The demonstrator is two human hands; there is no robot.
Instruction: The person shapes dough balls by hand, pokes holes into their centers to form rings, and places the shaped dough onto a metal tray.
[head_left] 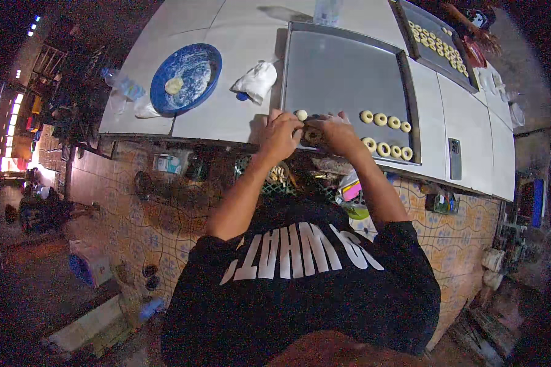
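Note:
My left hand [281, 136] and my right hand [338, 136] are close together over the near left corner of a large metal baking tray [343, 70]. The fingers of both hands are curled inward, and what lies between them is too dark and small to make out. A pale dough ball [301, 115] shows just beyond my left fingers; whether they touch it I cannot tell. To the right of my right hand, several dough rings [380, 119] lie in two short rows on the tray.
A blue basin [187, 78] with white flour and a dough piece [174, 85] stands on the left. Between basin and tray lies a white plastic bag [256, 81]. A phone [455, 159] rests at the right. Another person's hand [487, 43] is near a second tray of rings [438, 46].

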